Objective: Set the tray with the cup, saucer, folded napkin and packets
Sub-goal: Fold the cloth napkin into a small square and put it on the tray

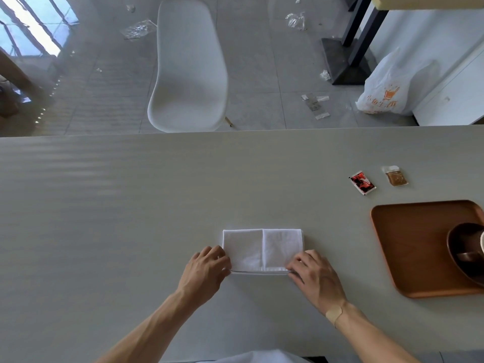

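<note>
1. Napkin (pixel 262 249): white cloth, folded into a flat rectangle with a vertical seam down its middle, lying on the pale table (pixel 131 218). I take it as my landmark for everything below.
2. Left hand (pixel 207 273): forearm reaches in from the near edge, angled toward the napkin's near-left corner. Back of the hand faces up, knuckles bent. Fingers are curled together onto that corner; from here I cannot tell whether they pinch the cloth or only press on it.
3. Right hand (pixel 315 279): forearm comes in from the near right, with a tan plaster (pixel 334 313) at the wrist. Fingers are bunched close together, their tips resting on the napkin's near-right corner at the folded edge.
4. Tray (pixel 408 244): brown, rounded corners, well to the right of the napkin, partly cut off by the picture's edge.
5. Saucer (pixel 457 242): dark, on the tray's right part, only partly in view. I see a pale sliver at the edge above it, but cannot identify it.
6. Red packet (pixel 362 182): on the table, beyond and right of the napkin, off the tray.
7. Brown packet (pixel 396 176): just right of the red packet, also off the tray.
8. White chair (pixel 187 69): beyond the table's far edge, behind the napkin.
</note>
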